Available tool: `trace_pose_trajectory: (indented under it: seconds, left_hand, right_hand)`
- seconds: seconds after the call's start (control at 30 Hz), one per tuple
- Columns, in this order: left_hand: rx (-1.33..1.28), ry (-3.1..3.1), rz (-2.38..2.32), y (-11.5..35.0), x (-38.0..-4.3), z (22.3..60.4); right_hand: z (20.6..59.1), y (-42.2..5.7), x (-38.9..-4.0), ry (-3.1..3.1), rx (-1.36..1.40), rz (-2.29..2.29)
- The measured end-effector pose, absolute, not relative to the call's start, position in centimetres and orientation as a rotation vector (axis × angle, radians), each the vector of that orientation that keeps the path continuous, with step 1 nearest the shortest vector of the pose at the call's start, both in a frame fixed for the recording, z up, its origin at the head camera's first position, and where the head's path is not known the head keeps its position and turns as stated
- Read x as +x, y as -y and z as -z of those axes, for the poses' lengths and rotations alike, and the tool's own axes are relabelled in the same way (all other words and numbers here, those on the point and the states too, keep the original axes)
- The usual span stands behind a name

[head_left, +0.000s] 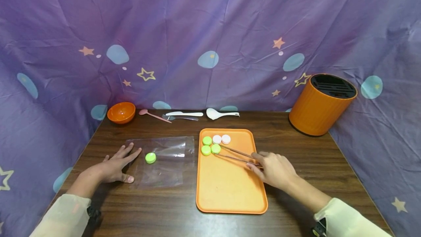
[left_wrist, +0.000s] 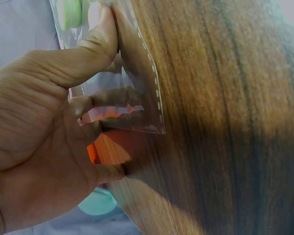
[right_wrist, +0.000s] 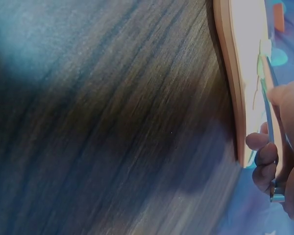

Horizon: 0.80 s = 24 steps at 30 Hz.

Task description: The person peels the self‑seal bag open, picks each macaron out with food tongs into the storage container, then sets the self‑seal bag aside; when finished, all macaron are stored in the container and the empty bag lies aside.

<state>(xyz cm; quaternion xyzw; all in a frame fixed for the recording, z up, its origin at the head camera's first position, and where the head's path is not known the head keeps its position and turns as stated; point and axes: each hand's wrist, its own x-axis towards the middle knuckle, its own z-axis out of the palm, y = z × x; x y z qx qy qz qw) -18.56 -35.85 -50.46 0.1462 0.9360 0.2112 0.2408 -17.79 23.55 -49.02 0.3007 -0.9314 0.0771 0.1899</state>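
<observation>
My right hand (head_left: 277, 169) holds metal tongs (head_left: 236, 151) over the orange tray (head_left: 230, 189). Their two tips sit on either side of a green macaron (head_left: 215, 149), the nearest of several green and white ones grouped at the tray's far left corner. In the right wrist view, fingers curl around the tongs (right_wrist: 270, 95). On the left, my left hand (head_left: 115, 167) lies with fingers spread at the left edge of a clear plastic bag (head_left: 164, 176). One green macaron (head_left: 150, 158) shows at the bag, right of that hand. The left wrist view has the thumb against the bag (left_wrist: 142, 93).
Along the back lie an orange bowl (head_left: 121, 113), a pink spoon (head_left: 154, 115), a white knife (head_left: 184, 113), a grey fork (head_left: 181, 118) and a white ladle (head_left: 220, 114). An orange knife block (head_left: 319, 109) stands at back right. A purple curtain (head_left: 184, 46) encloses the table.
</observation>
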Motion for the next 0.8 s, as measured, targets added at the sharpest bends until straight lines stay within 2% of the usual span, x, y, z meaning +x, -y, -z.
trace_pose_trajectory:
  seconds: [0.13, 0.43, 0.57, 0.8]
  left_hand:
    - [0.365, -2.536, -0.596, 34.9, -18.1, 48.8]
    - [0.354, -2.537, -0.533, 33.3, -17.1, 46.2]
    - [0.375, -2.531, -0.565, 34.0, -17.6, 47.4]
    - [0.38, -2.555, -0.543, 36.7, -19.5, 51.7]
  right_hand:
    - [49.5, -24.0, -18.1, 2.584, 0.856, -0.272]
    - [47.4, -22.0, -17.4, 2.639, 0.85, -0.167]
    - [47.1, -20.5, -17.5, 2.605, 0.929, -0.136]
    - [47.0, -17.6, -17.9, 2.56, 1.069, -0.087]
